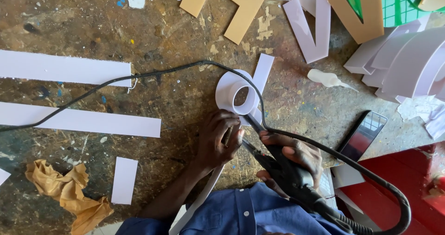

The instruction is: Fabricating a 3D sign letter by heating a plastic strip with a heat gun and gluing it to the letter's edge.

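Note:
My left hand (218,140) presses down on a long white strip (204,193) that runs up to a white ring-shaped letter piece (234,96) on the worn workbench (176,36). My right hand (292,154) grips a black corded heat tool (289,175), its nozzle aimed at the ring's lower edge beside my left fingers. The tool's black cable (139,75) loops over the ring and away to the left.
White strips (65,68) (83,120) and a short white piece (124,179) lie to the left, crumpled brown paper (69,191) at lower left. Tan cut-out letters (236,6), a white letter (313,24), a small glue bottle (327,79), a phone (364,133) and curved white pieces (408,61) sit beyond and right.

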